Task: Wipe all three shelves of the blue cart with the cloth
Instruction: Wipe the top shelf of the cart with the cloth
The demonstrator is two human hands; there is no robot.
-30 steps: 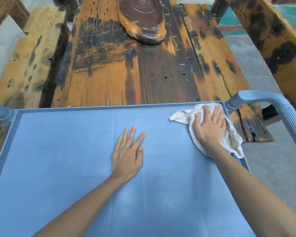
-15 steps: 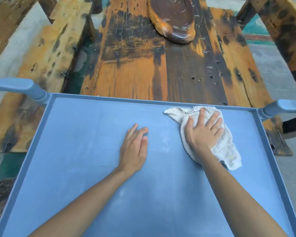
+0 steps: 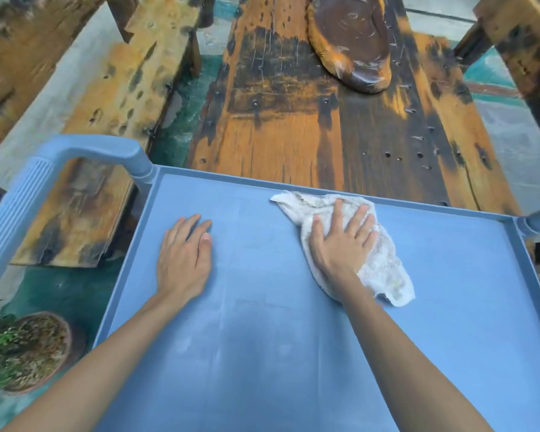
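The cloth lies on the top shelf of the blue cart, at the far edge and right of centre, its far corner touching the raised rim. The right hand presses flat on it, fingers spread, palm down; it pins the cloth rather than gripping it. The left hand rests open and flat on the bare shelf, well apart from the cloth, holding nothing.

Change over the last second: the cloth and right hand have travelled leftward along the far rim, away from the right far corner where they stood a second ago, and now sit nearer the middle. The left hand has kept its bracing place ahead of them. The view has also swung left, bringing the ribbed handle and a potted plant into sight.

Judgement: this is a sweep along the back strip of the top shelf, in progress. Pale dusty streaks show near the middle of the shelf, so the top is likely not finished. The two lower shelves are out of view; their state cannot be told.

Beyond the cart stands a weathered wooden bench carrying a brown carved piece.

Writing: no brand, label or legible text is visible on cart, cloth or bench
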